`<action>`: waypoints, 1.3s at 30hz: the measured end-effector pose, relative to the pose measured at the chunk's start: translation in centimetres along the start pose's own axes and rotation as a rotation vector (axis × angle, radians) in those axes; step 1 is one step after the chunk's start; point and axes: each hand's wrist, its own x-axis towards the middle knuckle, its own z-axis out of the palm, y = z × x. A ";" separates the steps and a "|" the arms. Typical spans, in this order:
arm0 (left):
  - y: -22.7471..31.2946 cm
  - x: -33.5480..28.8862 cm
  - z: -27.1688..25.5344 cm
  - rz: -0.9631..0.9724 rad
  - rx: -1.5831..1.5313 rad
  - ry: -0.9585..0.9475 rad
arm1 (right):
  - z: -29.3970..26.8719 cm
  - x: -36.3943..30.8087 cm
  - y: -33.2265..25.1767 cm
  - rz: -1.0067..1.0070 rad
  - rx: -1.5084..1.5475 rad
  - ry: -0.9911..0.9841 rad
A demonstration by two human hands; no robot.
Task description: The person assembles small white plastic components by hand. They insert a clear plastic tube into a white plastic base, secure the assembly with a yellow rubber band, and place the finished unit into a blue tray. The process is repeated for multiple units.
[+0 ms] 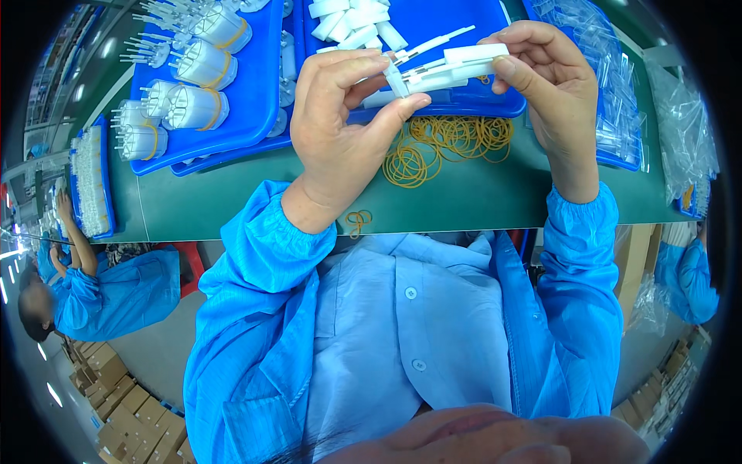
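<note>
My left hand [344, 116] and my right hand [545, 81] are raised together over the green table [232, 201]. Between them they hold a few long white plastic parts [440, 66] side by side. The left fingers pinch the near end, the right fingers grip the far block end. A thin white rod sticks out toward the upper right of the left hand. A heap of yellow rubber bands [448, 147] lies on the table just below the hands. One small band [358, 223] lies near the table edge.
A blue tray [263, 93] at left carries several banded bundles of white parts [197, 108]. Another blue tray [433, 27] behind the hands holds loose white pieces. Clear plastic bags [618, 108] lie at right. Another person in blue [100, 286] works at left; cardboard boxes [116, 394] below.
</note>
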 end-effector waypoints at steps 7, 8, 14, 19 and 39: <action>-0.4 -0.1 0.0 -0.098 -0.055 0.004 | -1.2 0.0 1.0 0.106 0.199 -0.060; -0.4 -0.1 0.1 -0.102 -0.051 0.006 | -1.3 0.0 1.1 0.127 0.228 -0.065; -0.2 0.0 0.0 -0.095 -0.022 -0.003 | -0.9 0.4 1.0 0.101 0.258 -0.114; -0.2 0.0 -0.2 -0.085 0.017 -0.009 | -1.2 0.7 0.9 0.069 0.292 -0.185; 0.0 0.0 -0.2 -0.055 0.067 -0.015 | 0.2 0.1 0.6 0.012 0.032 -0.066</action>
